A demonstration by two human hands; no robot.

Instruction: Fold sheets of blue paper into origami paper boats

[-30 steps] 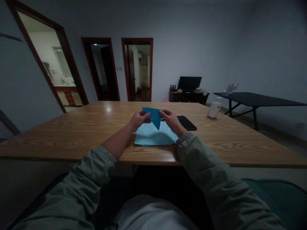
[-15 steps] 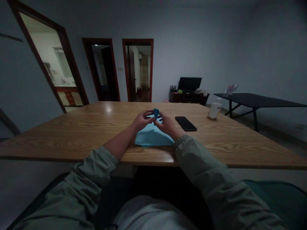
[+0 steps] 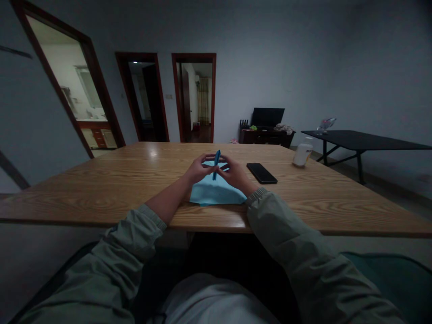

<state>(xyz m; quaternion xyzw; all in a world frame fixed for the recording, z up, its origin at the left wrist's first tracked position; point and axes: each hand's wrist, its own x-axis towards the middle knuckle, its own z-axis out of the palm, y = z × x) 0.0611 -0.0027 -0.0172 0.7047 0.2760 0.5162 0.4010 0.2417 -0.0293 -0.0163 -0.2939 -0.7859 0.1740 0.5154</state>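
A small folded piece of blue paper (image 3: 217,158) stands nearly upright between my two hands, its narrow edge toward me. From the left, my left hand (image 3: 200,168) pinches it between thumb and fingers. My right hand (image 3: 232,171) grips it from the other side, thumb and fingertips against the paper. Both hands are raised a little over light blue sheets (image 3: 218,191), which lie flat on the wooden table (image 3: 135,189). Part of the sheets is hidden under my hands and right wrist.
Right of my hands lies a black phone (image 3: 261,173). A white bottle (image 3: 303,153) stands near the table's right edge. Beyond it is a black table (image 3: 364,140) with a clear plastic item (image 3: 326,126) on it. A television (image 3: 267,117) stands on a low cabinet at the back.
The folded blue paper has turned so that its thin edge shows more, and it looks longer and slimmer. My hands have shifted only slightly around it.
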